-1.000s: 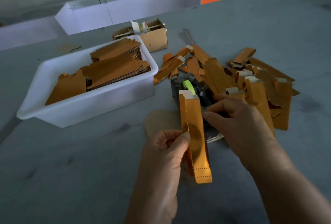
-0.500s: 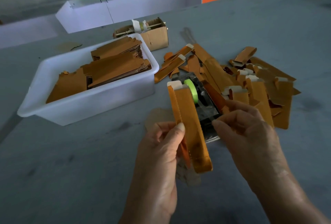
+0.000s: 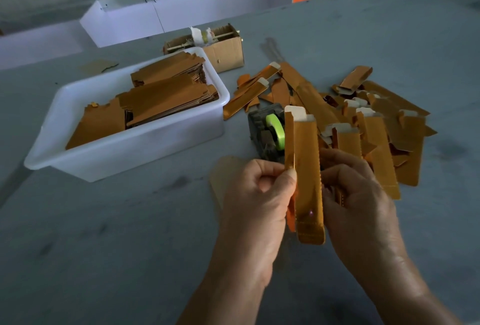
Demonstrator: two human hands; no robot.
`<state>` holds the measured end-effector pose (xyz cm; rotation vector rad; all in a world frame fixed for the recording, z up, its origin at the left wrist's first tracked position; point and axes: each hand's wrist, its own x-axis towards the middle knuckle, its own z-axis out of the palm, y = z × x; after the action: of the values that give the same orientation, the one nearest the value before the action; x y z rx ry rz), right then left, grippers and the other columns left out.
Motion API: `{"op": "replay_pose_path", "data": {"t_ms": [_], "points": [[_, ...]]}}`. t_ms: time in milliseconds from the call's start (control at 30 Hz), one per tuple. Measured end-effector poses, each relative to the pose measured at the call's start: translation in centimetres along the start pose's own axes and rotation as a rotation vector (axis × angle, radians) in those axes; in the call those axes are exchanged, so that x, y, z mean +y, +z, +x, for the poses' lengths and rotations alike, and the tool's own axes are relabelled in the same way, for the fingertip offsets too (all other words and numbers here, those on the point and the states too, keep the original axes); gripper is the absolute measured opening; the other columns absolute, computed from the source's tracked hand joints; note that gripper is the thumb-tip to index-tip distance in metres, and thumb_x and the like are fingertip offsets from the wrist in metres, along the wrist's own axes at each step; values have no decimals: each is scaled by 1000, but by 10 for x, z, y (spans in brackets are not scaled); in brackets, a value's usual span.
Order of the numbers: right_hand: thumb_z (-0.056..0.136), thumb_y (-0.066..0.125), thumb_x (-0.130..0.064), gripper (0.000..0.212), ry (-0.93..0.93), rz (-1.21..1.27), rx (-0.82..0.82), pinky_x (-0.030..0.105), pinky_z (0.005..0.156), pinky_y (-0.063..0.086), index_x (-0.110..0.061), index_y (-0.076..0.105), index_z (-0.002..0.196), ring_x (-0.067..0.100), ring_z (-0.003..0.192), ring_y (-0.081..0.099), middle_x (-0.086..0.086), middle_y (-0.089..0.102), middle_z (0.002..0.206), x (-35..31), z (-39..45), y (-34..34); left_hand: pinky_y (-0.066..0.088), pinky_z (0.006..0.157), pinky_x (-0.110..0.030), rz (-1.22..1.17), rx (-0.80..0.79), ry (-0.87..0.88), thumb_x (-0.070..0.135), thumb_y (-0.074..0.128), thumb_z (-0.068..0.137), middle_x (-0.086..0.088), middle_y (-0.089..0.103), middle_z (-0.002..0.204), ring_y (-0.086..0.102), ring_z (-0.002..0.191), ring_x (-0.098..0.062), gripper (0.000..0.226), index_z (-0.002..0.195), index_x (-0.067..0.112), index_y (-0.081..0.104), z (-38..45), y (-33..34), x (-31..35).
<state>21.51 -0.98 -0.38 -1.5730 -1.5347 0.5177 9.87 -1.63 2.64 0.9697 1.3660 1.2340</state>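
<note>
Gold foil covers the carton (image 3: 307, 169), a long, narrow, half-folded piece of card with a white tab at its top end and rows of small perforations along its right edge and across its bottom end. It stands nearly upright in the air above the grey table (image 3: 104, 246), just in front of the tape dispenser (image 3: 261, 135) with its green roll of tape (image 3: 275, 130), and between the two hands.

The left hand (image 3: 257, 205) pinches the carton's left flap about halfway up. Its thumb tip presses on the front of the flap and its fingers are curled behind it. The right hand (image 3: 361, 202) is curled round the right edge at about the same height, fingers bent and closed on the card; its fingertips are hidden behind the carton.

To the right of the dispenser lies a loose pile of cartons (image 3: 376, 127) of the same gold card. To the left stands a white tub (image 3: 124, 158) holding stacks of flat gold card (image 3: 161, 96), with a brown cardboard box (image 3: 226, 52) just behind it.
</note>
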Motion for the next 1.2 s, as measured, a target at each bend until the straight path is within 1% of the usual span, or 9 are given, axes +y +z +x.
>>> {"op": "replay_pose_path", "data": {"t_ms": [100,167,333,433,567,667,800,1033,1200], "points": [[82,68,-13,6,-57,-204,3,19,78,41,-8,68,79,19,107,52,1,58,120,0,0,-2,45,49,-14,41,-5,7,14,65,88,6,65,60,59,55,-4,9,79,14,64,0,0,3],[83,64,-16,5,-62,-168,47,16,69,39,-15,65,78,19,100,54,0,58,112,-1,1,-13,46,48,-13,54,-17,-2,14,66,88,6,65,61,59,54,-2,9,79,14,64,2,0,7],[66,60,-43,18,103,522,-209,40,61,52,-28,65,75,21,65,58,1,61,71,-10,6,-49,45,47,-11,113,-49,-11,16,65,87,4,67,63,60,52,-1,5,83,13,66,-1,0,10],[64,60,-35,18,67,592,-413,20,54,47,-25,70,76,7,60,56,-2,63,67,-15,9,-52,51,54,-22,146,-48,17,28,72,80,-2,73,72,66,60,-10,10,79,18,68,-7,0,9],[67,57,-30,17,-19,507,-436,7,52,44,-33,71,77,-3,61,58,-10,66,69,-17,11,-45,49,56,-34,188,-9,56,37,64,68,-3,72,72,67,66,-26,16,77,25,67,-15,-3,6],[67,55,-33,22,-49,434,-436,8,52,43,-37,70,83,-3,65,59,-12,67,73,-19,10,-41,46,52,-30,167,2,69,24,71,81,-5,71,69,64,62,-30,6,76,23,68,-16,-7,5],[64,57,-36,51,-38,347,-443,15,57,49,-48,51,112,4,72,64,-10,69,80,-21,11,-40,43,46,-19,138,-30,62,20,70,83,-2,68,63,58,50,-10,8,75,21,67,-18,-9,5],[73,70,-22,55,15,215,-345,10,55,48,-44,36,110,-2,71,64,-21,68,80,-24,11,-33,42,46,-16,99,-71,85,20,70,85,-1,70,63,60,50,-5,11,75,20,66,-20,-9,3],[75,70,-28,59,6,64,-329,15,56,46,-35,38,124,-9,72,61,-23,66,81,-29,11,-34,43,47,-16,130,-112,124,13,64,88,-2,69,65,60,53,-8,14,76,20,66,-20,-12,-1]]}}
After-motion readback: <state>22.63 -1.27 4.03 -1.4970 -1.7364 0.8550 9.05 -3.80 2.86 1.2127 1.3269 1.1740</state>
